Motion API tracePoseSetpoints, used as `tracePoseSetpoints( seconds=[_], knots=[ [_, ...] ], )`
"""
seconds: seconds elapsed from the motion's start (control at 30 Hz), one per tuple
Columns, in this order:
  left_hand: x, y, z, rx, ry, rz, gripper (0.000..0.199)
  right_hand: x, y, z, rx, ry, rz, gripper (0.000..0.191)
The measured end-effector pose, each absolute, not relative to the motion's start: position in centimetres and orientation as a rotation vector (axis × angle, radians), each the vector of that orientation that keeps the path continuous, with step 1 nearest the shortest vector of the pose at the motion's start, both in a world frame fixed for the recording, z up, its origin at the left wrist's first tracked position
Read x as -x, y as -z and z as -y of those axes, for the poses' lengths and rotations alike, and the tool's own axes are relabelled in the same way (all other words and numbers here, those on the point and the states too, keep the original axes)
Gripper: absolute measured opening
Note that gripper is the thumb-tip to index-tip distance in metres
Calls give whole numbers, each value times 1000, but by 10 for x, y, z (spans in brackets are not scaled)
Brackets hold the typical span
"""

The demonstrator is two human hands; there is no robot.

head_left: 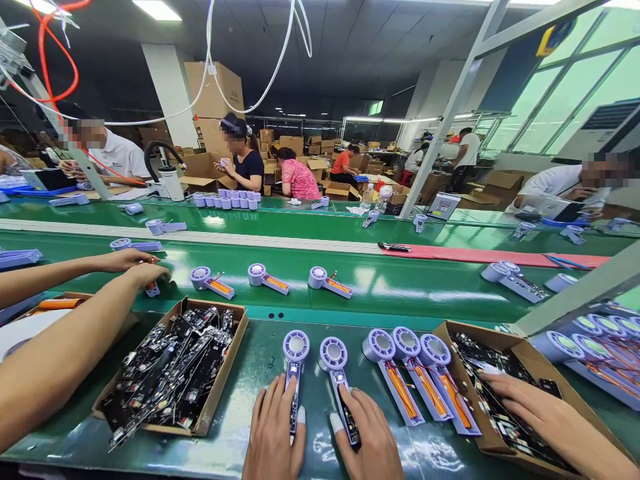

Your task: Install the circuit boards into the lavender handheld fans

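Note:
Two lavender handheld fan bodies lie on the green bench in front of me, heads pointing away, each with a dark circuit board in its open handle. My left hand (274, 430) grips the handle of the left fan body (296, 347), thumb on one side and fingers on the other. Closed round the handle of the second fan body (333, 354) is my right hand (371, 437). White covers show on both thumb tips. To the right lie three more fan bodies (407, 341) with orange batteries and loose wires in their handles.
Boxes of circuit boards stand at left (187, 363) and right (510, 347). A co-worker's hand (525, 400) reaches into the right box. Another co-worker's arms (95, 320) extend from the left. Several fan bodies lie on the green conveyor belt (390, 273). A metal post rises at right.

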State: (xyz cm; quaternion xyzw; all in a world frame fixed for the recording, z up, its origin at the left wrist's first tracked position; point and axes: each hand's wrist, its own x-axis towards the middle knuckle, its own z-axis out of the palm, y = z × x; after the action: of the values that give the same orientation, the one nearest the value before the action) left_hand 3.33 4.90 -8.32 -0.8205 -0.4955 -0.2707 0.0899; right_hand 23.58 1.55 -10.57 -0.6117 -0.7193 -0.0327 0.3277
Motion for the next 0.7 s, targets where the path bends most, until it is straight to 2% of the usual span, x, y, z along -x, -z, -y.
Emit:
tracePoseSetpoints(
  seconds=[0.5,0.7],
  knots=[
    [-33,90,-48,2506,790,1548,59,-236,103,-14,1656,65,1888,54],
    [-30,85,-47,2616,882,1658,55,-235,100,-11,1652,38,1935,57]
  ],
)
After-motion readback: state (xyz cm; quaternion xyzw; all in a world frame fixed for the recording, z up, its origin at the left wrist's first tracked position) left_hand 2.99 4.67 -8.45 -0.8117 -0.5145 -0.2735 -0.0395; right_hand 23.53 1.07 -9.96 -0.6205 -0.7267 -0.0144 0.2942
